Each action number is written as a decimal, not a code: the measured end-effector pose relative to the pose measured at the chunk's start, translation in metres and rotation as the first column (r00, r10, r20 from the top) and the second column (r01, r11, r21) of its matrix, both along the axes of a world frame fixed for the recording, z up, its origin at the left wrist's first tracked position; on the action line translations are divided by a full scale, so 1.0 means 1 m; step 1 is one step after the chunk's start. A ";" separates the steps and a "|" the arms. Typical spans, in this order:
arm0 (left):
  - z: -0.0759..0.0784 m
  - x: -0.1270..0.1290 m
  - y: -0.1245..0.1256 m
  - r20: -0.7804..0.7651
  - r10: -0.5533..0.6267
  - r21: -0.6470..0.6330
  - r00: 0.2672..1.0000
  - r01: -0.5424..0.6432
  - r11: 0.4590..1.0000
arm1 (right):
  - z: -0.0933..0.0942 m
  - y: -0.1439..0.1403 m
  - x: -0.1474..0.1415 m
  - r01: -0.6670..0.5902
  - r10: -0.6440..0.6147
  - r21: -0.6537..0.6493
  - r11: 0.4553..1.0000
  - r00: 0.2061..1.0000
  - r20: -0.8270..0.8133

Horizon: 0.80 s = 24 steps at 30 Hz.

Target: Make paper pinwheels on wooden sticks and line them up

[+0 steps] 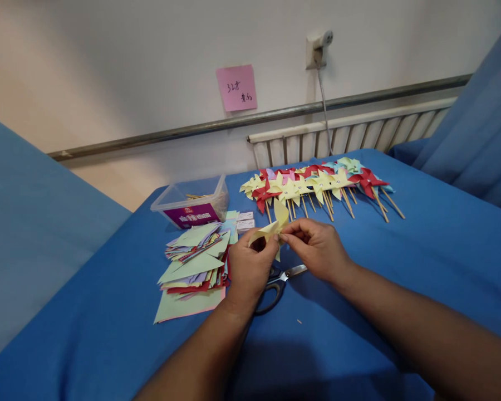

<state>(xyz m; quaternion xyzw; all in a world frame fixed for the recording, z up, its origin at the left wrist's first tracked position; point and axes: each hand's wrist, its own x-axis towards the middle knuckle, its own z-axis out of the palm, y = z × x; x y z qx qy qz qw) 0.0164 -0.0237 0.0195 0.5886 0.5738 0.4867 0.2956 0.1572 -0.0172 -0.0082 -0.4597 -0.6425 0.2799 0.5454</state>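
Two bare forearms (421, 328) reached over a worktop (108, 312) draped in blue cloth. Between the hands, above dark-handled metal scissors (284, 276), was a curled piece of thin yellow paper (281, 214): the left hand (250, 264) gripped its bent-over part between thumb and fingers, while the right hand (317, 250) pinched it near the middle. Beside the left hand lay a ragged paper stack (194, 270) in pastels and red, near a clear plastic tub (222, 201). Farther back, pointed paper pinwheels (290, 190) on slim sticks (348, 204) lay crowded together.
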 end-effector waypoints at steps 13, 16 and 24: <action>0.000 0.001 -0.002 -0.032 0.008 0.053 0.999 -0.007 0.999 | -0.001 0.001 -0.001 -0.023 0.021 -0.054 0.998 0.999 -0.046; 0.000 0.001 -0.002 -0.043 0.007 0.060 0.999 -0.004 0.998 | -0.001 0.002 -0.001 -0.029 0.025 -0.063 0.998 0.998 -0.059; -0.002 0.000 -0.003 -0.066 0.001 0.111 0.998 0.006 0.994 | 0.006 0.001 -0.001 -0.067 0.053 -0.109 0.992 0.991 -0.125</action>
